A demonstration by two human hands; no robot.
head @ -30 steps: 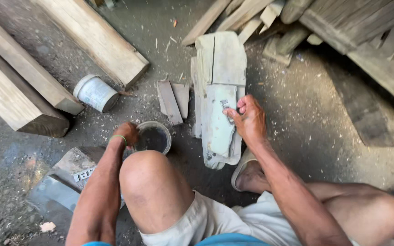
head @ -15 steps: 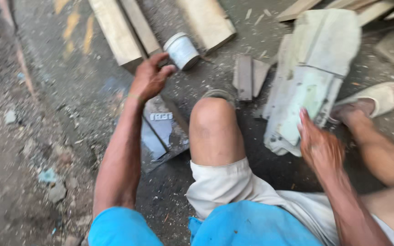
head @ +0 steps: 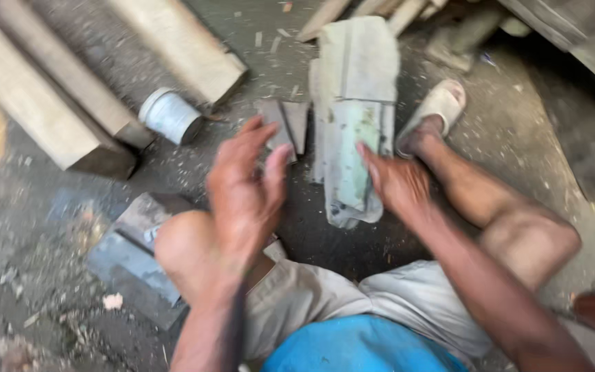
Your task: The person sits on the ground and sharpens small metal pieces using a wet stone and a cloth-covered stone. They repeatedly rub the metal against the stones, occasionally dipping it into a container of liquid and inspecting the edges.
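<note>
Dusty ground, left hand [head: 242, 196] now lifted off white tub [head: 169, 115], open, empty, right hand [head: 397, 182] pressing grey-green slab [head: 352, 148].

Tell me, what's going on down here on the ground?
A person sits on a dusty floor among wooden planks. Their right hand presses on a long, pale, worn block lying in front of them, beside a foot in a light sandal. The left hand is raised open above the knee, holding nothing. A small white tub lies near the planks, and flat grey slabs sit by the left leg.
</note>
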